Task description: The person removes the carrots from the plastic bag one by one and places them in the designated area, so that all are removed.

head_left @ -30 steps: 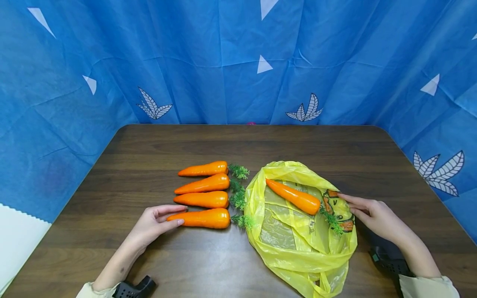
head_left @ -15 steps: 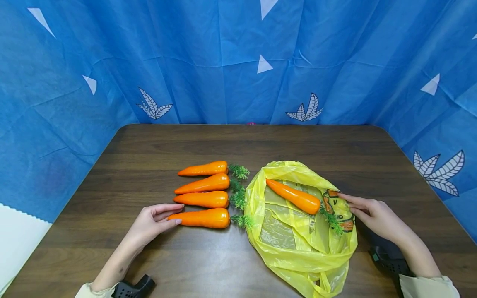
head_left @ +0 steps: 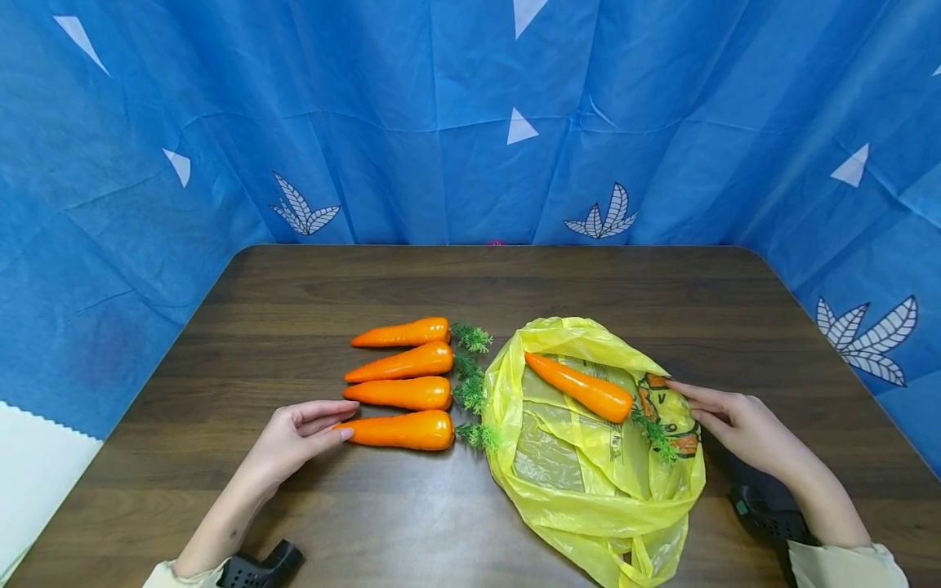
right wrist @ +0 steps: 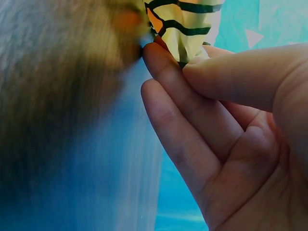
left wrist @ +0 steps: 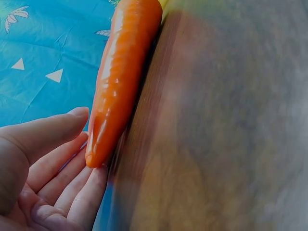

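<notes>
Several orange carrots with green tops lie in a row on the table, tips toward the left. My left hand is at the pointed end of the nearest carrot. In the left wrist view its thumb stands apart from that carrot, with relaxed fingers right at the tip. A yellow plastic bag lies with its mouth spread. Another carrot rests within the mouth, its leaves over the printed orange patch. My right hand pinches the bag's right edge between thumb and fingers; the printed plastic shows there in the right wrist view.
The brown wooden table is backed by a blue patterned curtain. Leafy tops of the row reach the bag's left edge. A black wrist device sits on my left wrist, another on my right.
My left hand has slid slightly left along the nearest carrot, uncovering more of its tip. The carrots, the bag and my right hand stay put.
</notes>
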Demonstrator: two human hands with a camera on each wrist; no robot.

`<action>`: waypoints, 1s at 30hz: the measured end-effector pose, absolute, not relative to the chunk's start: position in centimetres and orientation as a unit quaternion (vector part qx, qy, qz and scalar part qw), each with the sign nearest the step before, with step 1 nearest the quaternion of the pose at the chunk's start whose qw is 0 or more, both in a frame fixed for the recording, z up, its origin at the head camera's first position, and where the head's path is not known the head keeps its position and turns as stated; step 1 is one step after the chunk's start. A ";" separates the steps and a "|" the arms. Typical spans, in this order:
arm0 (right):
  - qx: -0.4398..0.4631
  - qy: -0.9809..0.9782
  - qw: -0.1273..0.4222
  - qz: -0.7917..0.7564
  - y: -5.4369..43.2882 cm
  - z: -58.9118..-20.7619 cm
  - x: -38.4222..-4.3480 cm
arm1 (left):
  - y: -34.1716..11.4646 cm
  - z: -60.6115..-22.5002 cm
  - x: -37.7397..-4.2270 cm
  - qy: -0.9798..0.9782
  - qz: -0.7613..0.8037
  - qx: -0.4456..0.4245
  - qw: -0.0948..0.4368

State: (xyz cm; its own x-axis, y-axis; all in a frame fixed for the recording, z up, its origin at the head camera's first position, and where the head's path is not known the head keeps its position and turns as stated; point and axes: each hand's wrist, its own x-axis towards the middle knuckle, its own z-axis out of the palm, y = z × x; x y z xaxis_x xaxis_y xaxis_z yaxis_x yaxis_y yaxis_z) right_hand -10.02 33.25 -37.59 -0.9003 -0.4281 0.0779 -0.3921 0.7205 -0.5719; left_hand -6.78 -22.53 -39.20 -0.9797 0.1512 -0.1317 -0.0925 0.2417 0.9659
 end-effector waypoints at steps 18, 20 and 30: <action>-0.222 0.930 0.030 -0.292 33.3 -37.6 -10.0 | -22.5 -36.4 -7.5 0.789 0.607 0.025 0.090; -0.221 0.929 0.030 -0.294 33.3 -37.6 -10.0 | -22.3 -36.1 -7.8 0.783 0.614 0.025 0.098; -0.211 0.931 0.038 -0.296 33.2 -37.6 -10.1 | -19.3 -33.4 -10.0 0.762 0.631 0.089 0.113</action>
State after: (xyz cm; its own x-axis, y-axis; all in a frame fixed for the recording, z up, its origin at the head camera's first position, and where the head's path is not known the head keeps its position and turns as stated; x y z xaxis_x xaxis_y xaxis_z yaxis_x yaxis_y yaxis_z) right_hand -10.08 33.20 -37.57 -0.9077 -0.4163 0.0537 -0.3708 0.7354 -0.5672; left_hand -9.95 -19.28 -33.42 -0.9585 0.2788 -0.0603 -0.0071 0.1881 0.9821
